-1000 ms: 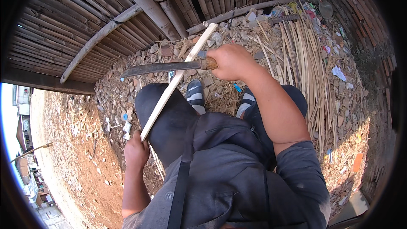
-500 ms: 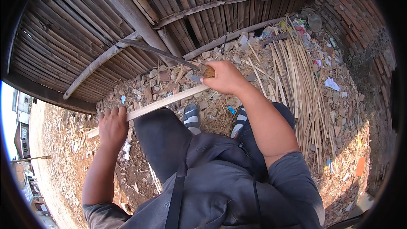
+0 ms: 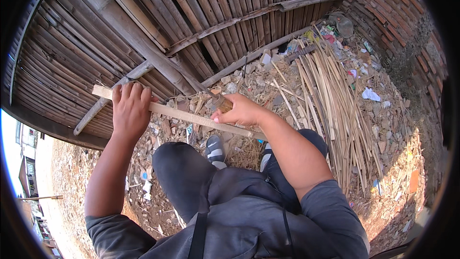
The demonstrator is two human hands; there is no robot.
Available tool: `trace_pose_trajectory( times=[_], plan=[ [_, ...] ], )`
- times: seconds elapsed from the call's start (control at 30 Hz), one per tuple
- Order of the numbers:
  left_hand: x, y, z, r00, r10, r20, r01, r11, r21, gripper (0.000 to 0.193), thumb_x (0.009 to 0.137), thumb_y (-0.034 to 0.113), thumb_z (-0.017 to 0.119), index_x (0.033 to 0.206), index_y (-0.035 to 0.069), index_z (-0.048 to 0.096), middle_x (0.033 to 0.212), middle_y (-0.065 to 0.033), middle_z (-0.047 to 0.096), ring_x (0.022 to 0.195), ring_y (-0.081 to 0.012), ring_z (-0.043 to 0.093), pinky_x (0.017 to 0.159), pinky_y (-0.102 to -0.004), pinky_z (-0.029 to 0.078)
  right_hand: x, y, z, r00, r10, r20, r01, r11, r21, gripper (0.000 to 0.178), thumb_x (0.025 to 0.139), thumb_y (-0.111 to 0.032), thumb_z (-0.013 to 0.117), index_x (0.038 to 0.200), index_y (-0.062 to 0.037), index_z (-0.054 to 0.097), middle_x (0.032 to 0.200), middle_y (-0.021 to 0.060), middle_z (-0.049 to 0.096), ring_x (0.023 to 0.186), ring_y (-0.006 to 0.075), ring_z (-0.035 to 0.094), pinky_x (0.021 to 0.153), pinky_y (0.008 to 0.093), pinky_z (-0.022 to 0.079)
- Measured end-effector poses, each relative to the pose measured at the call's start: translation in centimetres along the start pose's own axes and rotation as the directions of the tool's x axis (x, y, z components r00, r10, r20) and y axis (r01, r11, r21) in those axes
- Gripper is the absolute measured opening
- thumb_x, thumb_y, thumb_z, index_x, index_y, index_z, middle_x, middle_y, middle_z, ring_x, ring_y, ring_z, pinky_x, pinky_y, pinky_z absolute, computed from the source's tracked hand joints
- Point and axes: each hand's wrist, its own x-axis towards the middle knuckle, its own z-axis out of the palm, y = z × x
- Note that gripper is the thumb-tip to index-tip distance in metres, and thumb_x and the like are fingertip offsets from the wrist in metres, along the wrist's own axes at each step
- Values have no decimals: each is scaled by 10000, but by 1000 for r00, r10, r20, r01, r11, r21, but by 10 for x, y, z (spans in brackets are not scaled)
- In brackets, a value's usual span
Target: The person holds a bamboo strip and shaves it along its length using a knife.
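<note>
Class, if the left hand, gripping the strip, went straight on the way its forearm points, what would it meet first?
Probably the thin pole across the bamboo wall: it lies just beyond the left hand in the picture, though the gap in depth is unclear.

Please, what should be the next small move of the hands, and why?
Perhaps the right hand should bring the knife onto the pale strip, away from the left hand: the left hand grips the strip near one end, while the knife points toward the bamboo wall.
</note>
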Motion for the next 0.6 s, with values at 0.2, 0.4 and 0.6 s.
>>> trace_pose_trajectory(
  times=[0.2,0.4,0.6],
  plan=[
    [34,5,2,1000,-13,-2,13,996,-93,243,880,156,644,1112,85,622,1110,-91,603,1234,-301,540,1149,-547,321,-5,-15,0,986,-53,-155,27,985,-170,301,796,-129,838,1031,-14,690,919,27,713,841,110,648,812,289,524],
    [55,24,-10,970,120,-211,-190,917,-351,425,805,43,624,1226,101,618,1262,-103,574,1404,-316,459,1204,-562,300,5,-5,-14,917,-88,-390,22,985,-171,255,799,-121,832,950,-55,638,947,24,704,851,122,656,807,316,524],
    [13,96,39,910,-366,-193,38,539,-841,632,787,107,735,1353,-22,486,1322,-254,553,1311,-451,516,1131,-529,387,14,-4,-15,841,-51,-538,202,953,226,260,831,-38,813,868,-103,564,961,48,660,700,104,591,640,260,475]
  ],
)
